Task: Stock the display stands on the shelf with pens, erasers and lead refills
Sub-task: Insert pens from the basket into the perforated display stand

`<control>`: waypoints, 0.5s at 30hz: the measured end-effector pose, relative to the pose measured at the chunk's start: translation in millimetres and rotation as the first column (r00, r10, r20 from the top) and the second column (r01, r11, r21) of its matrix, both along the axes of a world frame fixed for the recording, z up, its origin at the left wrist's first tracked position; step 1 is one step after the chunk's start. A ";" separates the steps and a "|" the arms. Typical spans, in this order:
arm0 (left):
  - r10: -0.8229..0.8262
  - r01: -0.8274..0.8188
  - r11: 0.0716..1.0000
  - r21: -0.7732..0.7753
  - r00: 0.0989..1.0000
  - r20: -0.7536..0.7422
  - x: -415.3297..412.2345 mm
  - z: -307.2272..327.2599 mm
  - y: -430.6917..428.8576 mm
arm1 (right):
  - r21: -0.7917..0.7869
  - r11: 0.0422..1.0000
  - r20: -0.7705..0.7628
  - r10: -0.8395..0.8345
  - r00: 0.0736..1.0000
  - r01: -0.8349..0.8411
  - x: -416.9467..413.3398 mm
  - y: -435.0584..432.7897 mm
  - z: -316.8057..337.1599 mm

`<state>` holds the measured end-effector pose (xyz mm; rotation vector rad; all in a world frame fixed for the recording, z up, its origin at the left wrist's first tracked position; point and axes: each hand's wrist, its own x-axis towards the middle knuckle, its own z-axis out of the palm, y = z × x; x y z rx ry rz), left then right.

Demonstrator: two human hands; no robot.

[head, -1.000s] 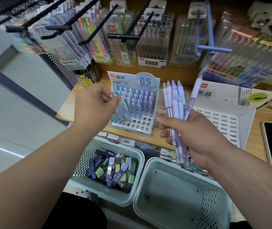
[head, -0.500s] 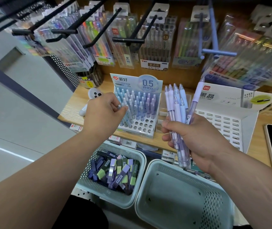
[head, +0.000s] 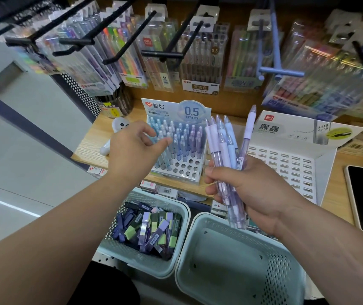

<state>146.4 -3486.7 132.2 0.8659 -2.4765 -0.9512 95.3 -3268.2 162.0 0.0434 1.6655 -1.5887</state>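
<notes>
Centrally, "0.5 mm" pen stand, "HB 0.5" lead stand.

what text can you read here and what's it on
"爱好": header of the white perforated pen stand
"0.5 mm": same header
"deli": header of the white slotted lead refill stand
"黑晶": same header
"HB 0.5": same header
"复古色": clear hanging pack of brown pens
"0.5": same pack
"deli": another clear hanging pack
Shelf price tags, pen barcode sticker, other packs: unreadable.
</notes>
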 end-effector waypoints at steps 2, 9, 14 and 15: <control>-0.003 0.015 0.991 0.136 0.997 -0.082 -0.9 12.1 11.1 | -0.017 0.999 -0.008 0.037 0.999 -0.037 2.0 -0.3 2.1; -0.238 0.258 0.643 0.721 0.962 -0.132 7.1 29.5 59.6 | -0.035 0.995 -0.026 0.094 0.995 -0.095 10.9 -7.5 5.5; 0.063 0.062 0.808 0.587 0.980 -0.191 1.7 29.5 49.7 | 0.158 0.976 -0.180 0.180 0.967 -0.152 11.8 -5.4 0.9; 0.051 0.074 0.835 0.545 0.976 -0.211 1.2 31.1 49.0 | 0.229 0.958 -0.248 0.228 0.942 -0.171 12.2 -4.7 -1.6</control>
